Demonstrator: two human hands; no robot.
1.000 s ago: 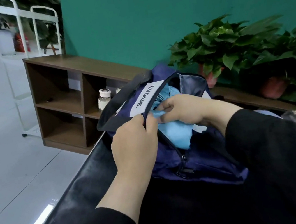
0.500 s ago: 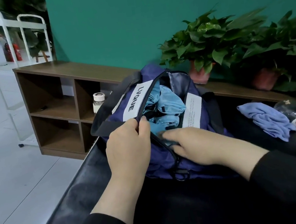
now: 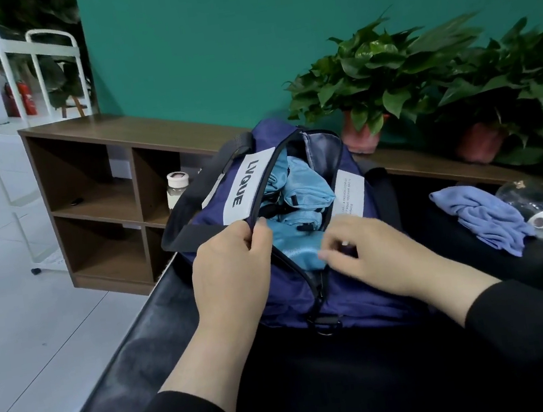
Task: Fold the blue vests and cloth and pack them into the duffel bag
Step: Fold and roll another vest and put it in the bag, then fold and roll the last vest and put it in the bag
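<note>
Bag (image 3: 312, 290) sat on the black table (image 3: 161, 327), zip open, light blue vests (image 3: 301, 208) bunched inside. Left hand (image 3: 231, 280) pinched the near zip edge between thumb and fingers, holding the opening up. Right hand (image 3: 377, 257) hovered over the bag's right side, fingers curled and blurred; grip on anything could not be told. Cloth (image 3: 482, 216) lay crumpled on the table, right of the bag, apart from it, touching a clear bottle (image 3: 539, 205). Shelf (image 3: 99, 194) and plants (image 3: 383, 66) stood behind.
</note>
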